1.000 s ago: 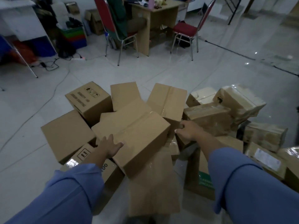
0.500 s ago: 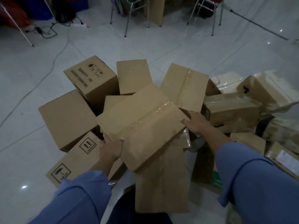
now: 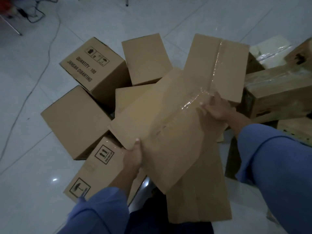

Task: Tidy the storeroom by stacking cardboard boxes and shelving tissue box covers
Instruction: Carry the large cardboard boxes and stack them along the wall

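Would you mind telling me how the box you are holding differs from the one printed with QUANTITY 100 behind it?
The held box shows plain faces with shiny tape along its seam; the printed box carries black text and handling symbols. The left hand and right hand grip the held box at a tilt; no hand touches the printed box. Both are closed brown cardboard.

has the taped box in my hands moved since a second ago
Yes. The taped box, gripped by the left hand and right hand, has come up and toward the person, away from the QUANTITY box on the floor.
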